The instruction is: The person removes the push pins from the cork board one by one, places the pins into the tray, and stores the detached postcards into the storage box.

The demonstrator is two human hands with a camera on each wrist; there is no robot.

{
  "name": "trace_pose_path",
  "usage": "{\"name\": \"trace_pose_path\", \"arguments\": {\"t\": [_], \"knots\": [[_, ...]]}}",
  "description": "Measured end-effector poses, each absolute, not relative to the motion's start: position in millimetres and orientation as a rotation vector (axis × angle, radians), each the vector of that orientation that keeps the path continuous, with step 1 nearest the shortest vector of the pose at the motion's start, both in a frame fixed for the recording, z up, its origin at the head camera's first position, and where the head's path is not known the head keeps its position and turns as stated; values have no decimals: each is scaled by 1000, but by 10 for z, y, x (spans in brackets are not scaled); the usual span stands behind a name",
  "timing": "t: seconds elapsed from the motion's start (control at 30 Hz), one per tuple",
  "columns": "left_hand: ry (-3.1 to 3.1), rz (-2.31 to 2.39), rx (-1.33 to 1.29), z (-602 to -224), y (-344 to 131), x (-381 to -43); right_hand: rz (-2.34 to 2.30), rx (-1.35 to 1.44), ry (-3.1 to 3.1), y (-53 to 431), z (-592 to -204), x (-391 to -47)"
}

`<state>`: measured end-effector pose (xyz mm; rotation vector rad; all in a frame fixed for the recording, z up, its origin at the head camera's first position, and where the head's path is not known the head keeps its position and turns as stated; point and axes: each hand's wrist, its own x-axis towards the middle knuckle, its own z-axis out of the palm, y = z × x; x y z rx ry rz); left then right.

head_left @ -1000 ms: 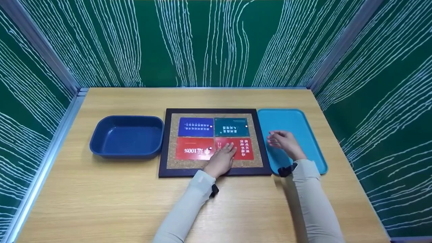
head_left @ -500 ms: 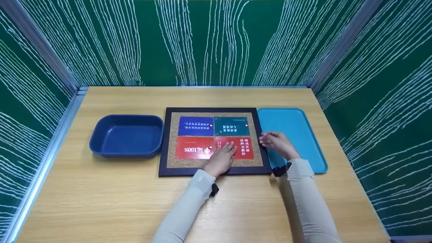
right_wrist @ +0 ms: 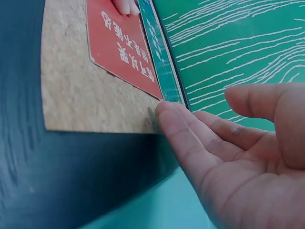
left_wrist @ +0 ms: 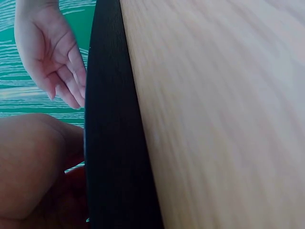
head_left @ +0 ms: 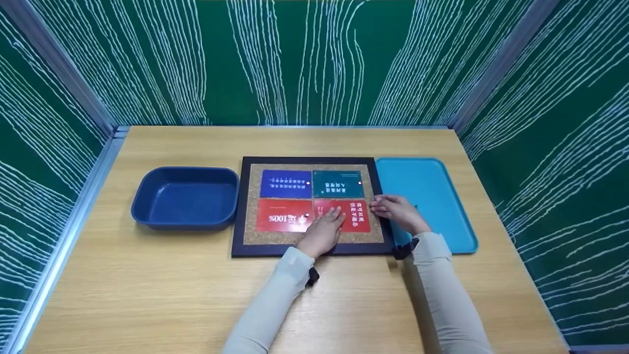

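A dark-framed cork board [head_left: 275, 238] lies in the middle of the table, bearing a blue card [head_left: 285, 184], a green card [head_left: 338, 185] and two red cards. My left hand [head_left: 322, 233] rests with spread fingers on the lower right red card [head_left: 356, 216], covering part of it. My right hand [head_left: 399, 212] reaches over the frame's right side, fingertips close to that card's right edge. In the right wrist view its fingers [right_wrist: 190, 138] are nearly straight, the thumb stands apart, and nothing shows between them. The lower left red card [head_left: 280, 215] carries white print.
A dark blue basin [head_left: 184, 223] stands left of the board. On the right, a light blue tray [head_left: 442, 196] sits against the frame, partly under my right wrist. White dots show on several cards. Green panels with white lines [head_left: 314, 64] wall the table [head_left: 147, 295].
My right hand has moved left from over the light blue tray to the board's right side, by the red card. The left hand has stayed on the card.
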<state>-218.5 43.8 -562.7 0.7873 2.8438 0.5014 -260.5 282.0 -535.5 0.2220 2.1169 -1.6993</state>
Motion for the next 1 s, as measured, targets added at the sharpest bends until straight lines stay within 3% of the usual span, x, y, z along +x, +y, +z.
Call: {"name": "trace_pose_path", "arguments": {"t": [1.0], "knots": [[2858, 481, 802, -5622, 439, -2176, -1722, 315, 2071, 2725, -5421, -2588]]}}
